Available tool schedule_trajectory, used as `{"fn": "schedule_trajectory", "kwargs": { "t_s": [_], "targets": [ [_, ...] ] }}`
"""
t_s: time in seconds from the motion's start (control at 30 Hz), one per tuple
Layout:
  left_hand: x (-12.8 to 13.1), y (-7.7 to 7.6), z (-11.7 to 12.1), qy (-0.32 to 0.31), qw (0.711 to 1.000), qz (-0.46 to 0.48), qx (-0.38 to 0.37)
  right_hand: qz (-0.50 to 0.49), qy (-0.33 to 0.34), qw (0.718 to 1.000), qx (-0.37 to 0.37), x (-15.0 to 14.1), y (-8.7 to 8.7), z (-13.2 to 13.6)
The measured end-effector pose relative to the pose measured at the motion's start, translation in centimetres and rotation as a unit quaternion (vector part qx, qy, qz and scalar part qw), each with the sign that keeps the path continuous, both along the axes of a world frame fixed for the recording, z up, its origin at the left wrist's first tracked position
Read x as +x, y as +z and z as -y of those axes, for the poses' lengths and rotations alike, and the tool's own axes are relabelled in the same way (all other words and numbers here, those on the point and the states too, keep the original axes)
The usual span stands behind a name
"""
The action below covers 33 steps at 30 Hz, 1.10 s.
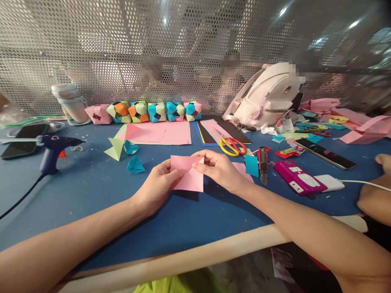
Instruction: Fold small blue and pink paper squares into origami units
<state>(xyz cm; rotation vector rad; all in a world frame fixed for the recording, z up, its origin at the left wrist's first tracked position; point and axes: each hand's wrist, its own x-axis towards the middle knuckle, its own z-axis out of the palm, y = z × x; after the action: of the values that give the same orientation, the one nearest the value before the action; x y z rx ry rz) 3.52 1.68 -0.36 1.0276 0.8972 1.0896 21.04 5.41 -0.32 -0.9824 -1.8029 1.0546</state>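
Between my two hands a square pink sheet of paper [188, 179] is held up just above the blue table. My left hand [160, 181] pinches its left edge, thumb on the front face. At the upper right corner my right hand [215, 169] grips the sheet, with the thumb on top and the fingers behind it. A faint crease runs near the sheet's top. Folded blue paper pieces [135, 165] and a pale green folded piece [115, 149] lie left of the sheet. Beyond them rest flat pink sheets [171, 132].
Several folded paper balls [157, 112] line the back by a perforated metal screen. A glue gun [53, 150] lies left. Scissors [230, 144], a box cutter [263, 165], a purple power strip [297, 179] and a phone [325, 154] lie right. A backpack [269, 95] stands behind; another person's arm [375, 197] is far right.
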Motion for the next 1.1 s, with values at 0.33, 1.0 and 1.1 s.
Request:
{"fn": "schedule_trajectory", "kwargs": {
  "t_s": [0.33,1.0,1.1],
  "targets": [
    [0.06,-0.35,-0.31,0.021,0.998,0.064,-0.011,-0.067,-0.02,0.995,-0.076,-0.81,-0.51,0.41],
    [-0.03,-0.08,0.14,0.012,1.0,0.009,0.004,-0.108,-0.013,0.991,-0.075,-1.03,-0.68,0.74],
    [0.02,0.04,0.21,0.009,1.0,0.01,0.009,-0.093,-0.023,0.993,-0.063,-1.0,-0.6,0.85]
  ]
}}
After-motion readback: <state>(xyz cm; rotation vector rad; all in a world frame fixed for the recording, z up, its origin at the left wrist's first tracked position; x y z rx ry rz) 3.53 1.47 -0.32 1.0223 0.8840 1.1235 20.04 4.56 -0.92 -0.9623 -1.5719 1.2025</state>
